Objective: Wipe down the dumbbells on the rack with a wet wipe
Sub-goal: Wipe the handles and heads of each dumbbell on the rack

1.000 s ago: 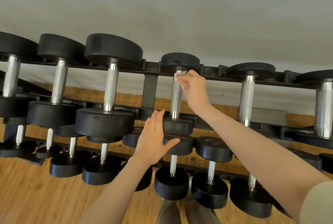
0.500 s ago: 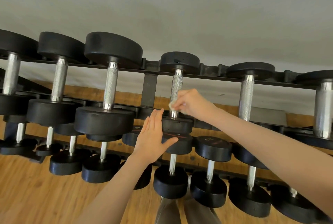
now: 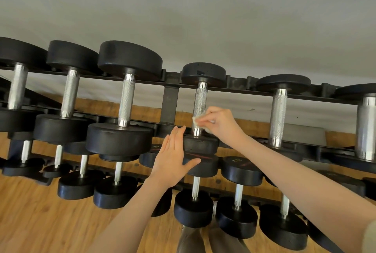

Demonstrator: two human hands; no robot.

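A small black dumbbell with a knurled steel handle (image 3: 200, 98) lies on the top tier of the black rack (image 3: 170, 102). My right hand (image 3: 221, 124) pinches a white wet wipe (image 3: 196, 121) against the lower part of that handle, just above the near head (image 3: 200, 144). My left hand (image 3: 173, 157) lies flat with straight fingers against the left side of the near head and the dumbbell below it.
Bigger dumbbells (image 3: 126, 98) fill the top tier to the left, and others (image 3: 279, 114) lie to the right. Smaller dumbbells (image 3: 194, 202) sit on the lower tier. Wooden floor (image 3: 40, 222) lies below, a grey wall (image 3: 203, 19) behind.
My right hand slid the wipe down the handle from its far end to the near end. My left hand stayed flat on the near head.
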